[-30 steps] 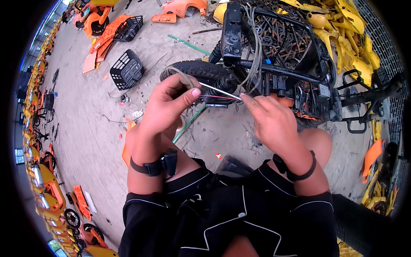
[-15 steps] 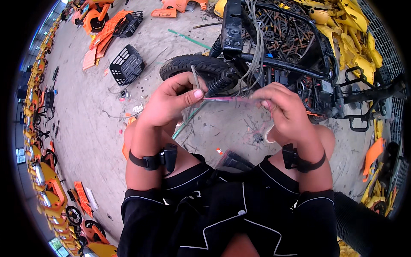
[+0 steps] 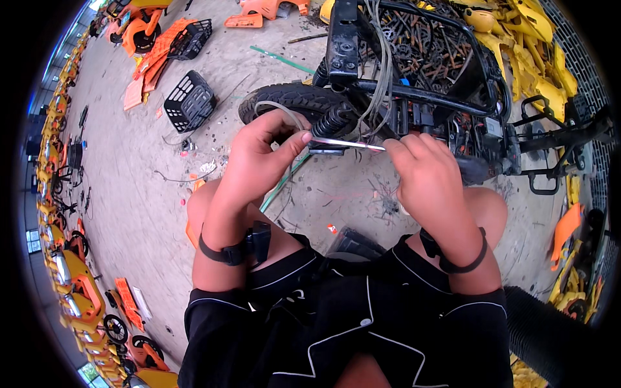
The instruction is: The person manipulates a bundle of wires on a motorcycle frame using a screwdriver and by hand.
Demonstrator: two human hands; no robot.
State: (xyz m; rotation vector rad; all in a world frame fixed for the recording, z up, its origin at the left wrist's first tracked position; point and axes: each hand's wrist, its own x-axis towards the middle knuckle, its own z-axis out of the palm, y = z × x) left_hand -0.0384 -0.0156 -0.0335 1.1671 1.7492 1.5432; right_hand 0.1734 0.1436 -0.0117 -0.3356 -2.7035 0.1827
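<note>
Concrete floor [image 3: 142, 213] is stretching wide on the person's left and narrowing between the knees. Over it, the left grip [image 3: 265, 152] is pinching a looped grey cable [image 3: 284, 108] between thumb and forefinger; the right grip [image 3: 424, 168], knuckles facing up, is pinching one end of a thin shiny strip [image 3: 349, 143] that is spanning the gap between both hands. Just beyond, a tyre [image 3: 310, 97] and a black frame [image 3: 344, 55] are blocking the way forward. Farther off, a black basket [image 3: 189, 102] is lying to the left, and yellow panels [image 3: 533, 64] are piling up toward the floor's far right corner.
</note>
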